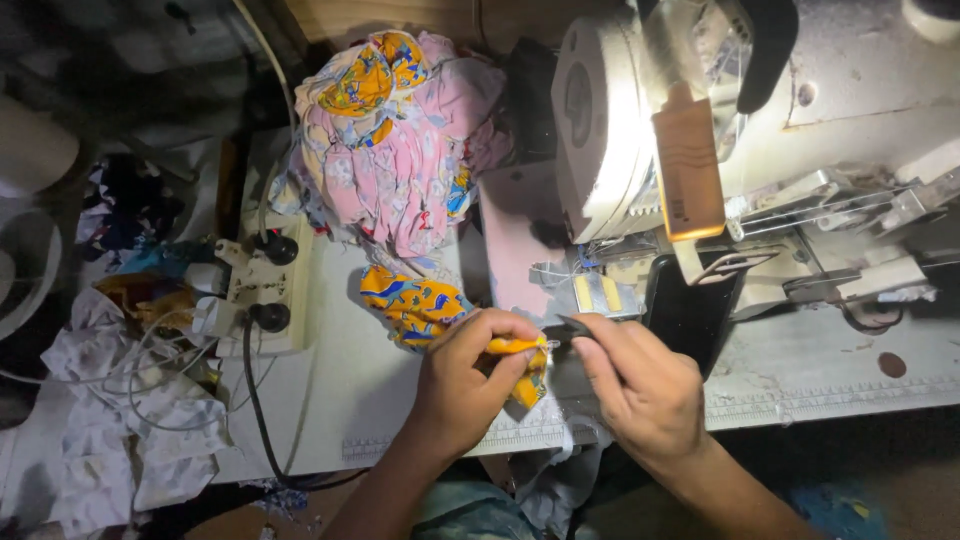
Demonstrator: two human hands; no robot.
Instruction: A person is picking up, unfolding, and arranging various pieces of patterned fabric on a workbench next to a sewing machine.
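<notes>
You are pinching a small piece of orange printed cloth (pixel 525 365) in your left hand (pixel 465 385), fingers curled shut around its folded edge, just in front of the sewing machine (pixel 640 130). Your right hand (pixel 645 390) is closing its grip on a small dark tool (pixel 570 327), likely thread snips, whose tip is meeting the cloth at your left fingertips. For a clean trim, you are best keeping the cloth taut between thumb and forefinger and bringing only the tool's tip to the loose thread, away from the fabric's edge. The cloth is showing orange-yellow with blue and red markings, crumpled and soft, trailing up across the pale worktop (pixel 340 390) toward a heap of pink printed fabric (pixel 400 150). A white power strip (pixel 262 285) is lying to the left.
</notes>
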